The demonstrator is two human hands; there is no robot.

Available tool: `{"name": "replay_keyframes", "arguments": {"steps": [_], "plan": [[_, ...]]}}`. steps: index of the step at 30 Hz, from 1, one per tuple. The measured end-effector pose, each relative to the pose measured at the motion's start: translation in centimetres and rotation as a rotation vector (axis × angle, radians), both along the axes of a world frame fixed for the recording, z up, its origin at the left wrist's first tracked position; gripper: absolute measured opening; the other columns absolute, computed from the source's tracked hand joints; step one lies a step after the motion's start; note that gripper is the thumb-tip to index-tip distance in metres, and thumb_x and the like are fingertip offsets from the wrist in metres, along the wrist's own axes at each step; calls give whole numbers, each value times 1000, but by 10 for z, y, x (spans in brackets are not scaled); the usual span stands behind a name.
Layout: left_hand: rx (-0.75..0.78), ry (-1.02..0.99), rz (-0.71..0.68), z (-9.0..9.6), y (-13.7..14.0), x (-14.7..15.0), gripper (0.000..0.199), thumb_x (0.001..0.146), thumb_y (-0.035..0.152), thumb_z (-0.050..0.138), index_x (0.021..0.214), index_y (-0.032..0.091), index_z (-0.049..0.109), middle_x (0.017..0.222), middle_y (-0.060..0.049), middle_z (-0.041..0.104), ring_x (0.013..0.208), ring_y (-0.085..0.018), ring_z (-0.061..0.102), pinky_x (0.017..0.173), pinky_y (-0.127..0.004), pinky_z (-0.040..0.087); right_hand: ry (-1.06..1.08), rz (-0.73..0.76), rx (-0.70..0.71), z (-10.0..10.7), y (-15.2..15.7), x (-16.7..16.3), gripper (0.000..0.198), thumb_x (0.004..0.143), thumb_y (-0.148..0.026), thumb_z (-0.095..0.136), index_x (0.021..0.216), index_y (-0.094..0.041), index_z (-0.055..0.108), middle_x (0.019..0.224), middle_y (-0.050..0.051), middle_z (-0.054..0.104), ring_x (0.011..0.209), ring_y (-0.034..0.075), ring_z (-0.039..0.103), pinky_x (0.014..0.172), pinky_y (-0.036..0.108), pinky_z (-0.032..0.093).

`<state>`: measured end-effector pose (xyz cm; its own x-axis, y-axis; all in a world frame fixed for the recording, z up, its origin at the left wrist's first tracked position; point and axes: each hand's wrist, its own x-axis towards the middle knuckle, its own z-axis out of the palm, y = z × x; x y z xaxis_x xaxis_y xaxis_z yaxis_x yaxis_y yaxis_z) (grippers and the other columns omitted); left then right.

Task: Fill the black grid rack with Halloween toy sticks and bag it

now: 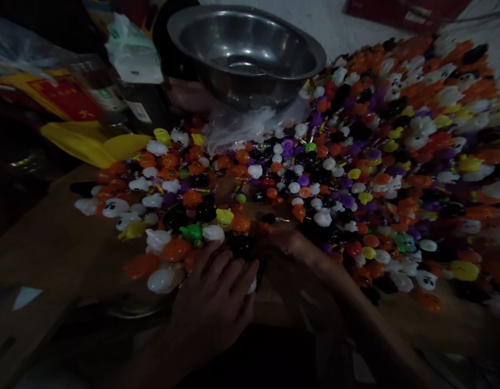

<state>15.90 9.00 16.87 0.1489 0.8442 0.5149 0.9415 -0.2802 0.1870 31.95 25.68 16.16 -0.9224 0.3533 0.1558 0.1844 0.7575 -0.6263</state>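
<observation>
My left hand [219,286] lies palm down near the table's front edge, fingers stretched forward and slightly apart over small Halloween-style toy figures. Its fingertips are by a round black figure [241,247] and a white figure [213,233]; a bit of white shows beside its right edge. My right hand [288,243] reaches in from the right, just beyond the black figure, close to a small dark piece with a thin clear stick [276,219]. Shadow and blur hide its fingers and anything in them. A yellow figure [224,217] and an orange pumpkin figure [240,224] lie ahead of both hands.
A large heap of orange, white, black and purple figures [395,140] fills the table's right side. Behind stands a steel basin [250,86] above a clear plastic bag [250,129]. A yellow object [91,143], a dark bottle [140,108] and a tissue pack [136,59] stand at the left.
</observation>
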Motion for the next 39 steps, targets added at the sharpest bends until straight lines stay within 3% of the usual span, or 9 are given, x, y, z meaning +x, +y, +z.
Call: {"name": "replay_keyframes", "arguments": {"steps": [3,6,9,13,18,24,28,34,39], "plan": [[-20,-5,-22,1,-1,1,33,96,20,55,123,16,72,108,-5,77,102,-29,61,112,-52,36,23,-167,182,8,44,-32,24,99,-12,50,99,-16,73,95,7,73,82,18,67,73,30,52],[-36,-45,-15,-1,-2,2,28,97,21,55,117,17,74,110,-5,78,104,-27,61,117,-50,34,-86,-72,358,-4,76,-72,29,95,-6,53,115,-16,72,119,12,71,110,24,64,91,36,53],[-49,-46,-16,-3,-5,1,26,98,24,56,114,19,76,111,-4,78,105,-27,61,120,-49,31,-210,5,460,-23,89,-99,21,96,-9,58,110,-14,73,126,15,68,122,28,58,105,44,49],[-48,-25,-15,-2,-7,-1,26,96,24,59,118,20,74,112,-2,78,106,-26,62,122,-48,30,-259,36,555,-38,96,-106,9,95,-15,64,96,-16,72,121,16,67,120,33,55,104,47,47],[-25,-13,-48,3,-6,-9,29,93,22,64,120,12,68,106,-6,79,101,-26,66,118,-48,39,-62,10,593,-29,99,-82,20,104,-21,48,103,-19,68,112,11,66,113,29,54,101,47,45],[-22,-26,-77,8,-9,-18,60,88,37,70,140,16,50,111,-12,73,107,-31,66,107,-53,52,111,-332,434,-11,53,-14,24,107,-36,48,98,-19,62,97,7,64,97,23,58,86,37,45],[-75,-144,-58,20,-13,-18,53,92,48,57,138,23,49,116,-14,67,118,-37,62,105,-60,50,49,-552,196,-18,0,31,13,97,-32,62,95,-19,61,79,3,64,66,16,52,61,28,36],[-175,91,-1,39,-11,-10,42,92,29,63,132,19,53,116,-15,71,115,-39,63,94,-59,52,69,-504,-92,-27,-43,49,18,91,-27,68,108,-21,68,83,5,71,73,20,63,65,30,43],[-185,192,-82,27,-17,-7,38,89,16,69,126,19,59,112,-12,76,108,-36,66,93,-57,53,118,-475,-272,-26,-52,53,17,96,-27,64,110,-20,71,85,4,72,74,18,64,66,28,45]]}}
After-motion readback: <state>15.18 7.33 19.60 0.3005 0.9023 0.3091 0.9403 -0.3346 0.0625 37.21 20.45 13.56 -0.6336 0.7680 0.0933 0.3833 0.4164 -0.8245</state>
